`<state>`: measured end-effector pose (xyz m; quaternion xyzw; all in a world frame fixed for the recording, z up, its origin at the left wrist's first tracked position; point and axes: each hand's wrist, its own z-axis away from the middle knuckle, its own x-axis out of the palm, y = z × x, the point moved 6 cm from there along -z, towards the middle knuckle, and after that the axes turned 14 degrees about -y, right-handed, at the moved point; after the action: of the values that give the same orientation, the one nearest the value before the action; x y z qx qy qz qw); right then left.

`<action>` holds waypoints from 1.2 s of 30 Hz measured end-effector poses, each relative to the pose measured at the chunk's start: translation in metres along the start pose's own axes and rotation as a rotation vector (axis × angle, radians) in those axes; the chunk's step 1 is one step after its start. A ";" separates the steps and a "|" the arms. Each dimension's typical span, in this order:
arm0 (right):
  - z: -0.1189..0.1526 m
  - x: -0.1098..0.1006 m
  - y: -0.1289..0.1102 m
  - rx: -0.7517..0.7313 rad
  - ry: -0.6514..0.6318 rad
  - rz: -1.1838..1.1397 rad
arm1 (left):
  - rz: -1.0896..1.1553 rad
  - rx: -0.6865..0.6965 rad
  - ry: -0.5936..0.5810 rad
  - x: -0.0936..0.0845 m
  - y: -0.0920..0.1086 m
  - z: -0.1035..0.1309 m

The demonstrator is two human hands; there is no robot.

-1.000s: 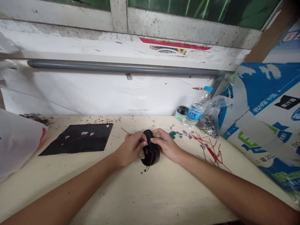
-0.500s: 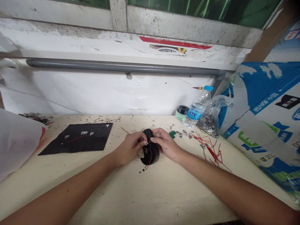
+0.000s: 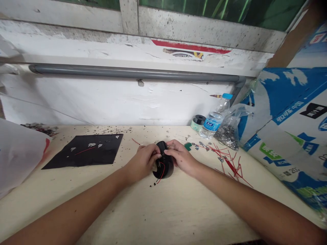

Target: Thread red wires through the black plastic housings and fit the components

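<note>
A glossy black rounded plastic housing [image 3: 167,169] is between my hands over the middle of the table. My right hand [image 3: 182,157] grips its right side, thumb on top and fingers round the far edge. At its left edge, my left hand [image 3: 146,159] has thumb and forefinger pinched together; whatever they hold is too small and covered to make out. A thin red wire [image 3: 164,170] curves out of the housing beside a black one. Their ends reach toward the tabletop, near small dark bits [image 3: 154,184].
Left lies a black sheet [image 3: 102,153] with small metal parts and a red wire. Loose red wires [image 3: 233,166], metal pieces and a green piece [image 3: 188,146] lie right. Behind stand a water bottle [image 3: 211,124], a round tub [image 3: 198,123], a bag of parts [image 3: 227,136] and a large carton [image 3: 293,129].
The housing has turned slightly in my hands, and the wire ends have shifted a little to the left. A pale bit at my left fingertips is now less visible. Both hands stay almost in place.
</note>
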<state>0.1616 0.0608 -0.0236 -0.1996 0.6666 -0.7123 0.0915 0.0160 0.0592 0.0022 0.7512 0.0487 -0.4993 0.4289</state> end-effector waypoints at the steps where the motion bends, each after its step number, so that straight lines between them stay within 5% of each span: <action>1: 0.000 -0.001 0.000 0.004 0.005 0.009 | -0.029 0.008 0.002 0.001 0.001 0.001; 36: 0.005 0.004 -0.010 0.018 0.016 0.005 | 0.034 0.007 0.022 0.003 0.008 0.003</action>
<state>0.1609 0.0559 -0.0131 -0.1914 0.6615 -0.7195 0.0898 0.0193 0.0515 0.0039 0.7587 0.0389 -0.4841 0.4342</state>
